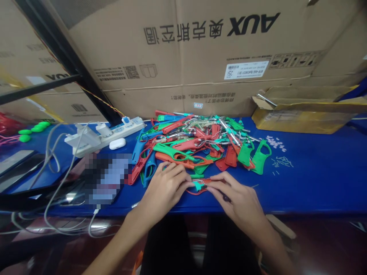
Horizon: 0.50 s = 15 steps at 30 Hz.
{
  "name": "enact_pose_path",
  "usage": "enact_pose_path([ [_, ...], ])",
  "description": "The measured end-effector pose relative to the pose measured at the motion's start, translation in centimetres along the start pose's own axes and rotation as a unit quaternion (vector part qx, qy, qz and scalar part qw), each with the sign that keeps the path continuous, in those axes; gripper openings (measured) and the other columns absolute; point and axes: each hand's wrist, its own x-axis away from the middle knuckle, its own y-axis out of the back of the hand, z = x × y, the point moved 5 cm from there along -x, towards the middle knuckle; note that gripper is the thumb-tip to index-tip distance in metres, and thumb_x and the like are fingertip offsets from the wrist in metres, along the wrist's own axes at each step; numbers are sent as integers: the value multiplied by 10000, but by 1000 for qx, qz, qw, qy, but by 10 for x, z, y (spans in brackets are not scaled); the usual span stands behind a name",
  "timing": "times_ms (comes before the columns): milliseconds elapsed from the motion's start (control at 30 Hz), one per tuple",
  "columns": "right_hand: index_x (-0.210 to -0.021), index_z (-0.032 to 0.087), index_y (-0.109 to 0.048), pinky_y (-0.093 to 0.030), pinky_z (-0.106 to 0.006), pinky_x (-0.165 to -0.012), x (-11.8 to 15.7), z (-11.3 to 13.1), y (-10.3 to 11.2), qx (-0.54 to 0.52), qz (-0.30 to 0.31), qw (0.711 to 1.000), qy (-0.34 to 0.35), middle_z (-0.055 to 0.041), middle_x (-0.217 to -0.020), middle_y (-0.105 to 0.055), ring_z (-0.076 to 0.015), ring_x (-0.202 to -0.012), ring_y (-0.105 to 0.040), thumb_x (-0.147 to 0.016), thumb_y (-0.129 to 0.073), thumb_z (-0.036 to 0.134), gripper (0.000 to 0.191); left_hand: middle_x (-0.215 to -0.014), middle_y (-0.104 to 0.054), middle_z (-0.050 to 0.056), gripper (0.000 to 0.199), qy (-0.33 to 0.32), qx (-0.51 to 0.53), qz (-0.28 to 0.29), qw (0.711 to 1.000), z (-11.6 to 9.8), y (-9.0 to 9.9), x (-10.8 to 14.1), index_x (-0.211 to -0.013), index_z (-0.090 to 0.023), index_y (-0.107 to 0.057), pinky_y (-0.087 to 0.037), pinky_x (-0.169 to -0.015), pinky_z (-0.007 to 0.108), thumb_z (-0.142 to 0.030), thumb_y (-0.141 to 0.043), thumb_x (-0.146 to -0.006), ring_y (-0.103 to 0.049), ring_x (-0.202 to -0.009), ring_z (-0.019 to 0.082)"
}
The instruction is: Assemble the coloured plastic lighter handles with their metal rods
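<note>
Near the table's front edge I hold an opened red lighter shell (197,192) between both hands. A teal piece (198,186) and thin white wires show inside it. My left hand (169,183) pinches the shell's left end, its fingers partly hiding that end. On the other end, the thumb and fingers of my right hand (236,194) are closed. A small dark rounded tip (226,198) pokes out beneath the right fingers; I cannot make out what it belongs to. Just beyond my hands lies a heap of red, green and blue lighter shells (174,152) with metal tubes and wires.
At the left are a white power strip (114,133), an earphone case (117,143), a phone (110,183) and loose cables. A taped cardboard box (298,118) stands back right. Small pink pieces (275,142) and thin pins (282,162) lie right of the heap. A large carton (200,53) walls the back.
</note>
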Motion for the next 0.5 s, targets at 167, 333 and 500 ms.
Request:
enact_pose_path([
  [167,-1082,301,-738,-440,-248,-605,1,-1,0,-6,-4,1000,2,7,-1078,-704,-106,-687,-656,-1045,-533,349,213,-896,-676,1,129,4,-24,-22,999,-1,-2,-1,-894,-206,-636,-341,-891,375,-292,-632,-989,-581,-888,220],
  [333,-1061,296,-736,-461,-250,-626,0,-1,-2,-5,-8,1000,-2,9,-1074,-709,-117,-719,-682,-1039,-548,342,195,-889,-673,1,137,1,-20,-34,999,-2,-6,3,-900,-206,-641,-357,-872,368,-291,-609,-1003,-582,-870,211],
  [500,-1073,294,-734,-487,-253,-621,1,0,-1,18,-9,1000,-1,7,-1080,-712,-121,-715,-693,-1043,-535,362,212,-876,-664,13,213,-5,-40,-52,998,-7,-8,8,-894,-196,-664,-368,-885,378,-296,-543,-1037,-568,-851,206],
])
